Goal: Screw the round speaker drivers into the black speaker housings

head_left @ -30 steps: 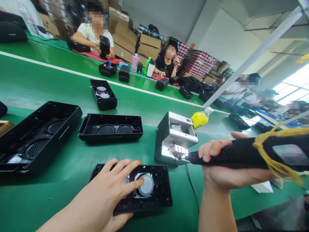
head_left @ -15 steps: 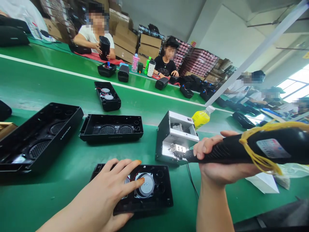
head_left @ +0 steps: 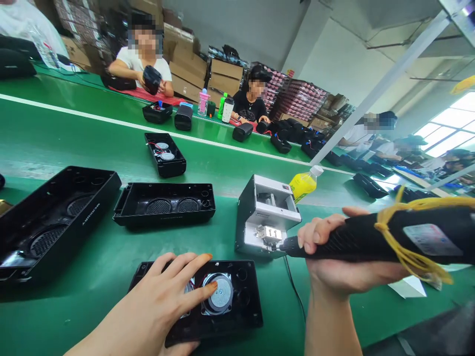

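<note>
My left hand (head_left: 166, 291) lies flat with fingers spread on a black speaker housing (head_left: 237, 306) at the near table edge, fingertips against its round silver driver (head_left: 220, 292). My right hand (head_left: 341, 257) grips a black electric screwdriver (head_left: 386, 237) held level, yellow cord wound round its body. The screwdriver's tip touches the front slot of a small silver screw feeder box (head_left: 265, 215) standing just behind the housing.
Two empty black speaker shells (head_left: 163, 203) (head_left: 48, 222) lie to the left on the green table (head_left: 111, 257). Another housing with drivers (head_left: 165, 154) rides the green belt. A yellow bottle (head_left: 304, 183) stands behind the feeder. Several people sit working across the belt, cartons behind them.
The view has dipped and shifted slightly. The housing on the belt has moved a little. Both hands hold the same places, with the screwdriver tip still at the feeder.
</note>
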A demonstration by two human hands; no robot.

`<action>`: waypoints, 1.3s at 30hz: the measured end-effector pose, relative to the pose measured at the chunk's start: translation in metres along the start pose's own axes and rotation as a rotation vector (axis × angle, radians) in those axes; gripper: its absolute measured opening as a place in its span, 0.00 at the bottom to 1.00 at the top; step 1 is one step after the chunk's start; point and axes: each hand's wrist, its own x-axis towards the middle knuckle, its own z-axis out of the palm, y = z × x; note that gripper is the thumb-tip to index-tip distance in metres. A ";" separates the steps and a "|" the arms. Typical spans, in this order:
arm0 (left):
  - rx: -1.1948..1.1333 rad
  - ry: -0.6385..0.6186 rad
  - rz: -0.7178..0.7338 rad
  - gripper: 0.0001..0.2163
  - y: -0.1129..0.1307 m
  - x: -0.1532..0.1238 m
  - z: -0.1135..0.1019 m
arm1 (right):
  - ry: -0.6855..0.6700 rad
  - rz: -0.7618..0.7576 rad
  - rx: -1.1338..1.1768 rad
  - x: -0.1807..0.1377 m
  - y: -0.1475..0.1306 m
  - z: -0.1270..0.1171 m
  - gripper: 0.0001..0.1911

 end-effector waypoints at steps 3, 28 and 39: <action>-0.014 -0.008 0.059 0.36 -0.007 -0.002 0.007 | 0.058 -0.081 -0.003 0.007 -0.001 0.006 0.40; 0.089 -0.010 0.060 0.34 -0.010 -0.001 0.009 | -0.036 -0.097 0.131 -0.005 -0.005 0.008 0.32; 0.102 0.038 0.096 0.35 -0.012 -0.001 0.011 | -0.170 -0.012 0.177 -0.008 0.002 0.013 0.26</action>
